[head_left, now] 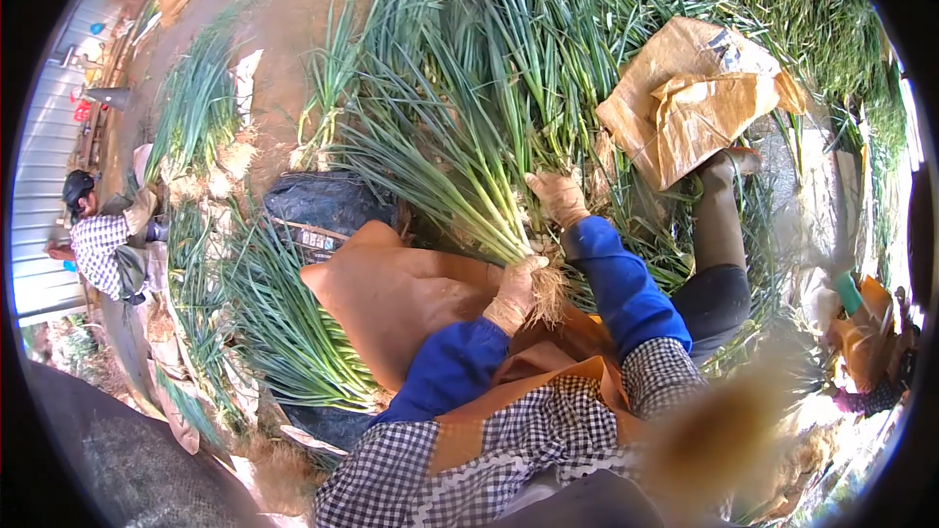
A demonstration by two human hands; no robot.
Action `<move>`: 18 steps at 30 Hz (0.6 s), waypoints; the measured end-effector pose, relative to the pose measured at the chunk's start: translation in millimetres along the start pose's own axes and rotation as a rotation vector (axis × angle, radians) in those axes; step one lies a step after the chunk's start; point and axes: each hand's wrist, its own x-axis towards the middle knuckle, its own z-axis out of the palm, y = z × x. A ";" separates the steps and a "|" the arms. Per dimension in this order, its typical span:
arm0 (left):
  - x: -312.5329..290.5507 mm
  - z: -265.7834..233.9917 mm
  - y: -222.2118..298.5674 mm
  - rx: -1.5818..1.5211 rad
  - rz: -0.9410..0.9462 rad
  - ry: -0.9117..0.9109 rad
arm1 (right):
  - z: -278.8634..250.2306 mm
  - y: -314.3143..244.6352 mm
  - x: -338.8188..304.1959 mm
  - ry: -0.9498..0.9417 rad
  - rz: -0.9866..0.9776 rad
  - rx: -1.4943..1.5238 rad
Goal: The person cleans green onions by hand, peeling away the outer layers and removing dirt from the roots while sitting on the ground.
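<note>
My left hand [515, 295], in a pale work glove, is closed round the white lower stalks of a bunch of green onions [479, 200]. The bunch slants up and left over my lap, its brown roots [550, 295] hanging beside the hand. My right hand [559, 198], gloved too, rests farther out at the root ends of a big pile of green onions [528, 39]. Its fingers curl in; what lies in them, if anything, is hidden. Blue sleeve covers run up both forearms. A brown apron [411, 279] covers my lap.
More green onions [293, 323] lie to my left by a dark bundle [328, 205]. A tan woven sack [685, 103] lies at the far right, near my boot [722, 200]. One person [103, 235] sits at far left; another [871, 342] is at the right rim.
</note>
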 end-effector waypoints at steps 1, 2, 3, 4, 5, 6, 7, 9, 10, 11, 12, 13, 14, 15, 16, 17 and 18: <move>11.1 -7.4 -5.5 0.033 0.065 0.009 | 0.0 -4.6 -0.6 -0.024 -0.039 -0.131; 7.5 0.8 2.3 0.019 0.021 0.011 | 0.2 -11.3 -7.4 -0.108 -0.019 -0.062; 3.3 9.2 10.1 -0.015 0.009 0.070 | 0.9 -18.5 -18.7 -0.223 0.028 0.117; 2.1 7.9 19.4 -0.124 0.020 0.055 | -5.0 -32.3 -31.8 -0.359 0.089 0.368; 0.2 3.7 24.4 -0.233 0.024 0.040 | -2.5 -39.2 -47.9 -0.366 0.163 0.818; 7.3 -28.0 23.7 -0.125 0.097 0.022 | -18.8 -56.1 -50.1 -0.285 0.041 0.829; -14.8 -0.1 37.9 0.017 -0.006 0.035 | -44.0 -73.2 -39.4 -0.262 0.418 0.691; -15.2 10.4 28.3 -0.006 0.131 -0.002 | -30.9 -46.7 -15.6 -0.197 0.303 0.588; -6.2 49.5 9.0 0.035 0.013 -0.054 | -6.5 53.6 -2.3 -0.095 0.219 -0.030; 0.5 25.3 11.0 0.034 0.183 -0.084 | -4.6 9.2 7.0 -0.187 0.100 -0.168; 1.2 -2.5 13.3 0.041 0.244 -0.057 | -8.0 -32.5 13.6 -0.254 -0.027 -0.308; 4.0 -1.1 10.9 0.048 0.266 -0.078 | -4.9 -26.8 13.3 -0.195 -0.017 -0.302; 0.0 5.8 16.1 0.041 0.263 -0.076 | 1.6 -23.4 6.0 -0.127 0.012 -0.200; -3.2 12.7 22.1 0.024 0.181 -0.022 | 4.9 -17.3 -3.7 -0.068 0.042 -0.030; -6.4 16.3 26.0 0.004 0.101 0.039 | 10.6 -18.2 -16.9 -0.051 0.066 0.200; 15.3 -16.7 17.0 -0.035 0.181 0.127 | 13.7 -34.6 -29.5 -0.220 0.210 0.576; 8.7 -15.3 25.0 -0.104 0.137 0.044 | -9.1 -52.7 -55.7 -0.370 0.202 0.629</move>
